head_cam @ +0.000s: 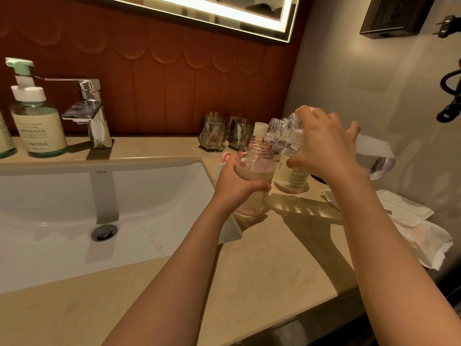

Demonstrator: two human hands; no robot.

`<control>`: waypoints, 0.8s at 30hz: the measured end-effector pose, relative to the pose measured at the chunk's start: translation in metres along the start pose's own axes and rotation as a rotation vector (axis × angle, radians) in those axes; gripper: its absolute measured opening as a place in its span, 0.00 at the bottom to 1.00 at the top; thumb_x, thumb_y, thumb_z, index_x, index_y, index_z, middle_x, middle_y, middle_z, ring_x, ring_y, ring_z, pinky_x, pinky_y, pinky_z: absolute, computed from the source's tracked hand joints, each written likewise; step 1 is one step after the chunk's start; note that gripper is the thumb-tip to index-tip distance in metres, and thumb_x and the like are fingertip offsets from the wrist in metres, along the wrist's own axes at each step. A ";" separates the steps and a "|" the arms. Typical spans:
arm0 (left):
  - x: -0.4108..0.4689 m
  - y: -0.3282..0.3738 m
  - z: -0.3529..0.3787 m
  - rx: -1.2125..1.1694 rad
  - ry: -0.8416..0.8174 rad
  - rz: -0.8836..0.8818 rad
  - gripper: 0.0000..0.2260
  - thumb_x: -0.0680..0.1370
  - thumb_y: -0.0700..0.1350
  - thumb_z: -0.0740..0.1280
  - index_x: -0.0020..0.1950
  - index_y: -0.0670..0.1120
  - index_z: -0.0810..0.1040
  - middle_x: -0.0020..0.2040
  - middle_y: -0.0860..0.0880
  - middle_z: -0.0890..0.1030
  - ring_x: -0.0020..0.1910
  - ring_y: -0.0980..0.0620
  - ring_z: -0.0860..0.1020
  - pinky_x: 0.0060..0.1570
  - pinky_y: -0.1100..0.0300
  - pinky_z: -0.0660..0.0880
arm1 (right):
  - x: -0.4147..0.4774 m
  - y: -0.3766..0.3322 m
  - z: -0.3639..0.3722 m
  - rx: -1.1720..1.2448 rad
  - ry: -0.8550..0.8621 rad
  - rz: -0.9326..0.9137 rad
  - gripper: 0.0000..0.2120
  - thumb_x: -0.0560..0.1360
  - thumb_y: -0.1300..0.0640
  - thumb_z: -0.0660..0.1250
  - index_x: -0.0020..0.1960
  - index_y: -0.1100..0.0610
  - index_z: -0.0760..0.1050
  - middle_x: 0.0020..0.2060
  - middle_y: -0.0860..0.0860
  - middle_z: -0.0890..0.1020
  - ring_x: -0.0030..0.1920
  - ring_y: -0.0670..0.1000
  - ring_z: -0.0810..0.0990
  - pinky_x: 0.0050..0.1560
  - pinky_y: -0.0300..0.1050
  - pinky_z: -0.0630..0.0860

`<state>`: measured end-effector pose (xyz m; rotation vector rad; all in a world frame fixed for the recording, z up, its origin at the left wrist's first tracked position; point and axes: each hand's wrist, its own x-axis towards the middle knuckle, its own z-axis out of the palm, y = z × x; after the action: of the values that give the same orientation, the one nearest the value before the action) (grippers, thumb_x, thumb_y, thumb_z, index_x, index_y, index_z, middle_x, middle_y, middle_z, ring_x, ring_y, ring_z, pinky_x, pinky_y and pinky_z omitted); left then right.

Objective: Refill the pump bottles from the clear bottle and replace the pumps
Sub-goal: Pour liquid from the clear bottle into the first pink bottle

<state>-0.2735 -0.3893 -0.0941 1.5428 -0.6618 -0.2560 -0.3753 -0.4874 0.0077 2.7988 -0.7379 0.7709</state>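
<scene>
Beige stone counter (pixel 262 270) fills the lower frame, smooth and glossy. A white ceramic sink (pixel 62 196) is set under it at left, with a chrome faucet (pixel 92 113) above at upper left.

The clear bottle (pixel 287 141) is right of centre: thin see-through plastic with a ribbed threaded neck and no cap. It lies close to horizontal, long axis running right to left, base out right, mouth tipped down-left. The right hand (pixel 324 148) grips it from above, fingers wrapped round its middle. Clear liquid is pooled toward the neck and base.

The pink pump bottle (pixel 257 168) is at centre, upright on the counter by the sink edge. It is tinted pink plastic with a cream label, pump off, threaded mouth open. The left hand (pixel 237 186) clasps its lower body from the left, fingers curled round the label.

Key relation: the clear bottle's mouth sits just above and right of the pink bottle's mouth, almost touching the rim. A thin stream seems to fall in. Probably mid-pour, and both openings are narrow, so alignment matters and spills are likely.

A second labelled bottle (pixel 291 176) stands just behind-right, partly hidden. Whether its pump is on, I cannot tell. Crumpled white tissue (pixel 424 240) lies at right. Faceted glass tumblers (pixel 214 133) sit behind. Green-pump foam bottle (pixel 37 126) stands far left. A small pink piece (pixel 225 156) lies just left of the held bottle, maybe the pump, unclear.
</scene>
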 end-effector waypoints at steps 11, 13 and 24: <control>0.000 0.000 0.000 0.004 0.006 0.000 0.40 0.64 0.41 0.77 0.72 0.46 0.63 0.67 0.48 0.70 0.63 0.48 0.71 0.52 0.58 0.72 | 0.001 -0.001 0.000 -0.007 -0.010 0.003 0.41 0.64 0.51 0.77 0.70 0.50 0.59 0.67 0.51 0.67 0.69 0.57 0.63 0.68 0.69 0.54; 0.001 0.000 0.000 0.005 0.004 0.004 0.40 0.64 0.41 0.77 0.72 0.46 0.63 0.67 0.47 0.70 0.63 0.48 0.70 0.52 0.58 0.72 | 0.001 0.000 0.000 -0.013 -0.011 0.002 0.41 0.64 0.51 0.76 0.70 0.50 0.59 0.68 0.51 0.67 0.69 0.57 0.63 0.67 0.69 0.54; 0.001 0.000 0.000 0.002 0.000 -0.010 0.40 0.64 0.41 0.77 0.72 0.46 0.62 0.68 0.46 0.70 0.65 0.46 0.70 0.58 0.51 0.73 | 0.002 -0.001 -0.001 -0.038 -0.004 -0.010 0.41 0.65 0.51 0.76 0.71 0.51 0.58 0.67 0.51 0.67 0.69 0.57 0.63 0.67 0.70 0.54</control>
<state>-0.2729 -0.3895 -0.0934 1.5486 -0.6547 -0.2622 -0.3739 -0.4871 0.0093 2.7694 -0.7304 0.7419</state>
